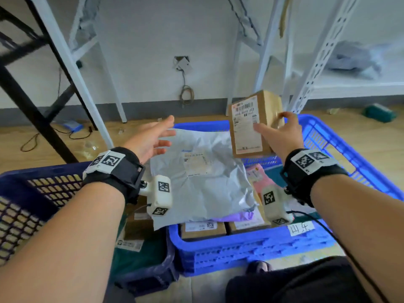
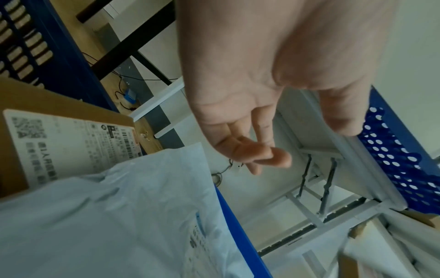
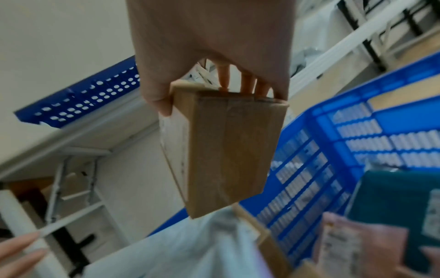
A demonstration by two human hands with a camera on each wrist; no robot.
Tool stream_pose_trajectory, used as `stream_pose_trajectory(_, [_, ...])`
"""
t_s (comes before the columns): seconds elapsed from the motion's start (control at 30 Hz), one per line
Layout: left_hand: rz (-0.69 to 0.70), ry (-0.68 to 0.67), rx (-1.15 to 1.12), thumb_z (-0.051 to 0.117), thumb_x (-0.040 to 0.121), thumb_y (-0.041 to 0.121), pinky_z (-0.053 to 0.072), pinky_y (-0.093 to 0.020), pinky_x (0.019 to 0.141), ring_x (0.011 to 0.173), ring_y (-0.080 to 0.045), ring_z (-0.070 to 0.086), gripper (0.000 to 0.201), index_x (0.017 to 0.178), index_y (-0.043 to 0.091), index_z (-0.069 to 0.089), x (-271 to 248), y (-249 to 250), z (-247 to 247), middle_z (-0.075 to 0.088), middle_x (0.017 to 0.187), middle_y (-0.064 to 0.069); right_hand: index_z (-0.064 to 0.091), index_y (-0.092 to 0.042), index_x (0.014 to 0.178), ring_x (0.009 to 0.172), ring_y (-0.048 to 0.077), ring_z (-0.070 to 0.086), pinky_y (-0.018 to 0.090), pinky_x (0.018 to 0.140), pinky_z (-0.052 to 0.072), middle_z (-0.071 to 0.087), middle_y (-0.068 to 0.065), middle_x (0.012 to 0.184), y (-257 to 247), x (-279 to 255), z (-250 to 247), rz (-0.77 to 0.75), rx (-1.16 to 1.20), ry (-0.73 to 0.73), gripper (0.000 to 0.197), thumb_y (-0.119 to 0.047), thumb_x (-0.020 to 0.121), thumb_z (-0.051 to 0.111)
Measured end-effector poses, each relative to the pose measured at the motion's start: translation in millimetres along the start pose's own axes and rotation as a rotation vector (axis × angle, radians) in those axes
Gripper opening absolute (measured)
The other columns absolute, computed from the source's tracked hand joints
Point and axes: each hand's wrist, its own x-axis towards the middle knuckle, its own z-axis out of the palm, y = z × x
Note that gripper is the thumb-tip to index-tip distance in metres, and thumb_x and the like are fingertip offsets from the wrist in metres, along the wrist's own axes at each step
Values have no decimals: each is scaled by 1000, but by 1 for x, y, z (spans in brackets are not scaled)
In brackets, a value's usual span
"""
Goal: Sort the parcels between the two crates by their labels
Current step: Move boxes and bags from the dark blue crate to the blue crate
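My right hand (image 1: 282, 132) grips a brown cardboard parcel (image 1: 251, 125) upright above the bright blue crate (image 1: 349, 154), its white barcode label facing me. In the right wrist view the thumb and fingers (image 3: 247, 82) pinch the parcel (image 3: 228, 150) at its top edge. My left hand (image 1: 153, 138) hovers open, palm turned right, above the left edge of a grey mailer bag (image 1: 201, 178) that lies on the pile in the bright crate. In the left wrist view the left hand (image 2: 269, 116) holds nothing. A dark blue crate (image 1: 43, 193) stands at the left.
The bright crate holds a pink bag (image 1: 260, 178), a purple bag (image 1: 236, 217) and labelled cardboard boxes (image 1: 203, 229); a handwritten tag (image 1: 301, 228) is on its front rim. The dark crate holds a box (image 2: 62, 131) and a dark green parcel (image 1: 135, 256). White shelf legs (image 1: 87, 88) and a black frame (image 1: 32, 106) stand behind.
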Motion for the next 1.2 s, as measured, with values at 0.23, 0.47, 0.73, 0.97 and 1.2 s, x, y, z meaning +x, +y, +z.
stream_pose_trajectory(0.23, [-32, 7, 39, 64, 87, 43, 44, -20, 58, 66, -10, 55, 45, 121, 13, 61, 5, -11, 2, 70, 113, -4, 35, -10, 135, 126, 38, 43, 44, 106, 36, 43, 22, 133, 60, 11, -37, 104, -689, -73, 91, -51, 64, 76])
stream_pose_trajectory(0.47, [-53, 32, 24, 65, 88, 37, 43, -21, 58, 65, -10, 55, 33, 113, 15, 64, 3, -15, -5, 71, 108, -4, 29, -7, 143, 134, 36, 36, 45, 109, 34, 36, 23, 143, 77, 11, -34, 177, -776, -184, 99, -61, 71, 69])
stream_pose_trajectory(0.73, [-111, 174, -28, 67, 89, 25, 44, -20, 56, 63, -9, 55, 31, 116, 12, 62, -2, -17, -55, 70, 99, -4, 46, -8, 130, 123, 38, 46, 40, 102, 38, 45, 21, 132, 16, -4, 18, -120, -632, -246, 58, -37, 83, 63])
stream_pose_trajectory(0.97, [-299, 371, 278, 68, 86, 31, 51, -31, 78, 88, -18, 58, 44, 123, 8, 59, -1, -46, -101, 63, 106, -8, 55, -13, 124, 117, 27, 49, 31, 96, 38, 52, 10, 127, -44, -43, 85, -380, -416, -304, 42, -25, 84, 60])
stream_pose_trajectory(1.2, [-598, 57, 408, 67, 63, 74, 39, -46, 107, 131, -33, 41, 102, 146, 23, 36, -16, -91, -105, 38, 149, -9, 58, -17, 118, 98, 15, 53, 25, 83, 43, 57, -3, 106, -71, -96, 151, -432, -305, -561, 32, -23, 87, 58])
